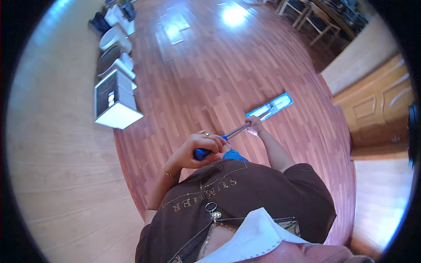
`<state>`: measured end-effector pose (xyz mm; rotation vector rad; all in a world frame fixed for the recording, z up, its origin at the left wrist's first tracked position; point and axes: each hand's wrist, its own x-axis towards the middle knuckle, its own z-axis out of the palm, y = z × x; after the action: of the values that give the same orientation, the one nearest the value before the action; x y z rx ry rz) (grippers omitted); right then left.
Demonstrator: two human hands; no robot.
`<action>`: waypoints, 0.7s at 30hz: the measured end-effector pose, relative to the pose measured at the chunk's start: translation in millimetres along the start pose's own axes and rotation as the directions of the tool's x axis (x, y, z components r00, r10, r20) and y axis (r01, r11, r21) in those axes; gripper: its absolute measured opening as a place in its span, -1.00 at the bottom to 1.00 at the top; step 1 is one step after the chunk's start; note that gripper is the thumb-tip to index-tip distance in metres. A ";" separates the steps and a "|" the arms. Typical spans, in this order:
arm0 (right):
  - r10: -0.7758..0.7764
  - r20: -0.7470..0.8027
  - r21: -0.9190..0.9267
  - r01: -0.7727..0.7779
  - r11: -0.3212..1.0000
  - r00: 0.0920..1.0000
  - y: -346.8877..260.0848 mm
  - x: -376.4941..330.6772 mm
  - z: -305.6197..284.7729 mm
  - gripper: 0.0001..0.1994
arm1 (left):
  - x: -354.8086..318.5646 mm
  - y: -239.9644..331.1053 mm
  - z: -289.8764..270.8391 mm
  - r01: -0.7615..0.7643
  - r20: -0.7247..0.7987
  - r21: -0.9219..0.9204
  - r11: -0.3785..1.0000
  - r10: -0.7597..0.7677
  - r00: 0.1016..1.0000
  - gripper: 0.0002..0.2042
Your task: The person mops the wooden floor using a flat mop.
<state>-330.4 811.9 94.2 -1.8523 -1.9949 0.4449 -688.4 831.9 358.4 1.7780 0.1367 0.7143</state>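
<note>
A light-blue flat mop head (pixel 270 107) with a silver pole (pixel 237 130) and deep-blue handle end (pixel 201 153) crosses a reddish-brown strip-patterned wood floor (pixel 210 74); white boxes (pixel 116 103) with dark faces line a pale beige wall (pixel 52 144), beside a honey-coloured panelled door (pixel 377 105).

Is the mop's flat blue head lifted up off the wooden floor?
No, the mop head lies flat on the floor, while the left hand and right hand grip the handle.

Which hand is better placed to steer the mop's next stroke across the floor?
Probably the right hand: it grips low on the metal pole, nearest the mop head. The left hand only holds the blue handle end.
</note>
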 end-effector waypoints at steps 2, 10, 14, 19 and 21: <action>0.154 0.056 -0.003 -0.154 0.988 0.986 -29.2 -14.6 -14.4 -0.78 | 4.8 -5.0 -27.6 -0.027 0.069 -0.051 0.998 0.030 0.997 -0.90; 0.686 0.067 0.536 -0.606 0.588 0.725 -37.1 -72.4 -12.0 -0.76 | 61.7 -28.9 -75.3 0.085 0.181 -0.427 0.900 -0.007 0.983 -0.90; 0.703 0.145 0.393 -0.692 0.605 0.697 -70.3 -72.1 -40.6 -0.74 | 88.2 -25.5 -89.4 0.155 0.241 -0.422 0.893 -0.054 0.969 -0.89; 0.632 -0.013 0.126 -0.625 0.770 0.775 -83.1 -81.0 -66.7 -0.67 | 113.0 -11.3 -70.2 0.131 0.232 -0.413 0.901 -0.035 0.972 -0.89; 0.597 -0.021 0.127 -0.590 0.797 0.802 -73.6 -86.7 -73.3 -0.62 | 122.2 0.5 -55.0 0.107 0.210 -0.425 0.899 -0.017 0.977 -0.89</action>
<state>-354.6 717.6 188.2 -2.3634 -1.2690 0.6474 -619.0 931.2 415.8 1.3962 -0.0985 0.4676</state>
